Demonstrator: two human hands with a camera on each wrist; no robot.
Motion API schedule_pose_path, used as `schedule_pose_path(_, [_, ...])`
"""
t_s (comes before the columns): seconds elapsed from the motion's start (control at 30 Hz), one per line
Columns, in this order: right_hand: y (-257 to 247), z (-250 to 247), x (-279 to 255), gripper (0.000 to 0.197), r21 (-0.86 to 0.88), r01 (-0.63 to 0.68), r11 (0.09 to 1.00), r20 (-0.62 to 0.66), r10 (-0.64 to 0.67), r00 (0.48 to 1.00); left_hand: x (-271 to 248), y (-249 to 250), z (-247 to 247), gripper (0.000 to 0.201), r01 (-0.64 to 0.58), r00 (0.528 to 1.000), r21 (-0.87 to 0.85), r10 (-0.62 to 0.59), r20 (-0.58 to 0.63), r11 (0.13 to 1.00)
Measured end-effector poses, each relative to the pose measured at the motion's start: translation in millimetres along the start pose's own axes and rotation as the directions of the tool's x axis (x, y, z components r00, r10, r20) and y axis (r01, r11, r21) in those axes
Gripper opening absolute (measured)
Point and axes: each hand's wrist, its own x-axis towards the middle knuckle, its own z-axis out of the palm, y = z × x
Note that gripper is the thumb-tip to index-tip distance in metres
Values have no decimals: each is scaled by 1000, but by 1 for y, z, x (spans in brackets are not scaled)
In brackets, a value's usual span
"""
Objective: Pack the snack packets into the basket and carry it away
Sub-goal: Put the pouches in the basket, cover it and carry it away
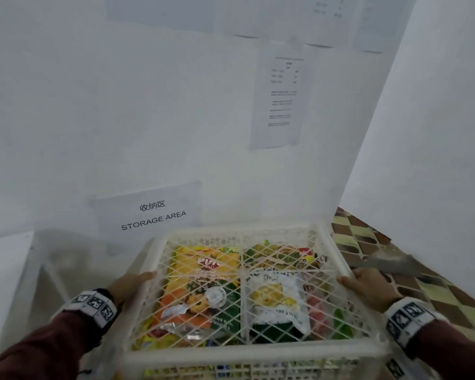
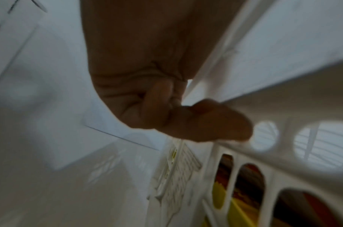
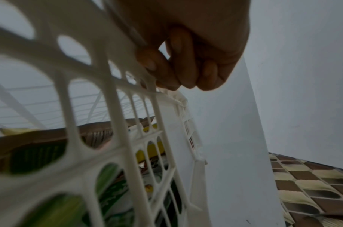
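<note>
A white lattice basket [image 1: 247, 355] fills the lower middle of the head view, its mesh lid down over several snack packets [image 1: 203, 286]. My left hand [image 1: 133, 283] grips the basket's left rim, its fingers [image 2: 203, 121] curled under the rim [image 2: 283, 86]. On the opposite side my right hand [image 1: 368, 286] grips the right rim, with fingers [image 3: 178, 67] hooked around the side wall's bars [image 3: 112, 73]. Yellow, green and white packets [image 3: 108, 192] show through the wall openings. The basket is tilted toward me in front of a white wall.
A paper sign reading STORAGE AREA [image 1: 152, 215] hangs on the white wall just behind the basket. More printed sheets [image 1: 281, 97] are higher up. A white surface [image 1: 6, 270] lies at the left. Brown and cream patterned floor [image 1: 368, 242] shows at the right, beside a white panel [image 3: 224, 138].
</note>
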Motion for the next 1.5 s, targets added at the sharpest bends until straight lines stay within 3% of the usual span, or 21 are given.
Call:
schedule_pose_path(0.1, [-9, 16, 31, 35, -45, 55, 997, 28, -54, 998, 11, -8, 2, 61, 46, 999, 113, -43, -25, 993])
schedule_pose_path(0.23, [-14, 42, 82, 39, -132, 70, 989, 107, -56, 993, 29, -20, 5, 58, 115, 988, 137, -99, -117, 984])
schedule_pose_path(0.4, [-18, 72, 144, 38, -188, 152, 970, 205, -112, 972, 48, -36, 16, 65, 168, 983, 195, -148, -112, 966])
schedule_pose_path(0.47, [-14, 88, 169, 44, -199, 191, 961, 253, -138, 958, 52, -40, 22, 67, 209, 973, 198, -184, -136, 958])
schedule_pose_path(0.57, [-2, 117, 199, 64, -198, 257, 946, 287, -195, 938, 62, -54, 29, 53, 288, 950, 193, -255, -177, 938])
schedule_pose_path(0.6, [-3, 124, 204, 64, -203, 270, 941, 295, -204, 933, 63, -59, 31, 52, 315, 943, 201, -282, -180, 927])
schedule_pose_path(0.77, [-20, 149, 216, 27, -215, 301, 929, 389, -202, 899, 69, -81, 45, 51, 411, 893, 149, -364, -265, 899])
schedule_pose_path(0.93, [-13, 194, 239, 49, -255, 317, 914, 356, -215, 909, 79, -111, 54, 47, 478, 843, 23, -451, -293, 878])
schedule_pose_path(1.17, [-1, 249, 255, 39, -332, 341, 879, 402, -195, 895, 105, -166, 72, 41, 511, 820, -89, -516, -248, 855])
schedule_pose_path(1.27, [7, 270, 259, 39, -326, 317, 891, 421, -163, 892, 117, -189, 76, 42, 526, 812, -80, -528, -249, 847])
schedule_pose_path(1.5, [26, 315, 259, 59, -274, 375, 886, 378, -259, 889, 143, -219, 88, 38, 508, 836, 1, -492, -241, 862])
